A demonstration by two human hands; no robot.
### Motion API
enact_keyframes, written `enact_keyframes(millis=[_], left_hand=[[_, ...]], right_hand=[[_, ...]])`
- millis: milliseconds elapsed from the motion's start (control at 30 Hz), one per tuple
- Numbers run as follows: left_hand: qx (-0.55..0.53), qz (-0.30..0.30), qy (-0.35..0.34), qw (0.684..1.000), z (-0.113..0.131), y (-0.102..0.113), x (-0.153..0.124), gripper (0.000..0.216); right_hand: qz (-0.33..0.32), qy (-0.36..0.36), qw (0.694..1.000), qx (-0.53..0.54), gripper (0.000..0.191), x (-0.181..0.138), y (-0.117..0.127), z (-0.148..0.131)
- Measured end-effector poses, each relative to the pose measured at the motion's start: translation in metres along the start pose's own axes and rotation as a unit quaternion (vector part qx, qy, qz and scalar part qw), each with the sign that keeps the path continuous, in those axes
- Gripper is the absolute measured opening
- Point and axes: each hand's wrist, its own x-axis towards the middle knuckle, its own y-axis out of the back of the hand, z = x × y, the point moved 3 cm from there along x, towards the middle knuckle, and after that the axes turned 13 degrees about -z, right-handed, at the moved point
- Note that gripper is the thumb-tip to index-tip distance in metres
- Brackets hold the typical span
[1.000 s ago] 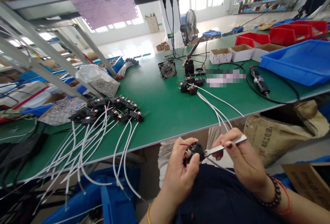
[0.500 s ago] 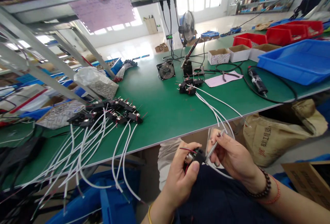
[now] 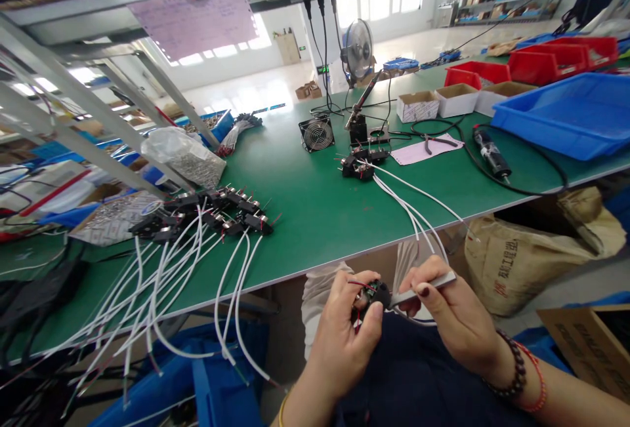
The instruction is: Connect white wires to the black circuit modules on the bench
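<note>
My left hand (image 3: 342,332) is closed around a small black housing (image 3: 378,294) with a metal motor, a bit of green board and thin red and black wires. A white cable leads out of its right side, below my right hand. Pinched in the fingers of my right hand (image 3: 445,305) is a flat silver metal tool (image 3: 428,288), whose exact kind I cannot make out. Its left end meets the right side of the housing. Both hands are over my lap, in front of the table edge.
On the green table (image 3: 305,217), similar black motor units (image 3: 236,210) with white cables lie piled at left. A smaller group (image 3: 358,166) lies near the soldering iron (image 3: 363,102). To the right are a power screwdriver (image 3: 492,155), a blue tray (image 3: 566,119) and red bins (image 3: 551,63).
My right hand has turned, bringing the silver tool from steeply slanted to nearly level, with its end against the housing. My left hand still grips the housing, barely moved.
</note>
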Motion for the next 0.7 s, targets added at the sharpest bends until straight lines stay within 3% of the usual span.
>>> enact_keyframes(millis=[133, 233, 333, 467, 700], left_hand=[[-0.032, -0.018, -0.012, 0.999, 0.0, -0.001, 0.0, 0.036], [-0.053, -0.022, -0.014, 0.998, 0.0, -0.002, 0.001, 0.037], [-0.07, -0.017, -0.008, 0.997, 0.001, -0.003, 0.002, 0.036], [-0.043, 0.018, 0.022, 0.999, 0.001, -0.002, 0.003, 0.034], [0.009, 0.028, 0.046, 0.999, 0.003, -0.002, 0.003, 0.032]], right_hand=[[0.018, -0.09, 0.976, 0.197, 0.039, 0.003, 0.0, 0.017], [0.013, -0.107, 0.963, 0.246, 0.041, 0.003, -0.001, 0.02], [0.022, -0.075, 0.982, 0.171, 0.036, 0.001, 0.002, 0.009], [0.019, 0.009, 1.0, -0.011, 0.026, -0.001, 0.006, -0.011], [-0.054, 0.096, 0.96, -0.257, 0.021, -0.001, -0.002, -0.019]])
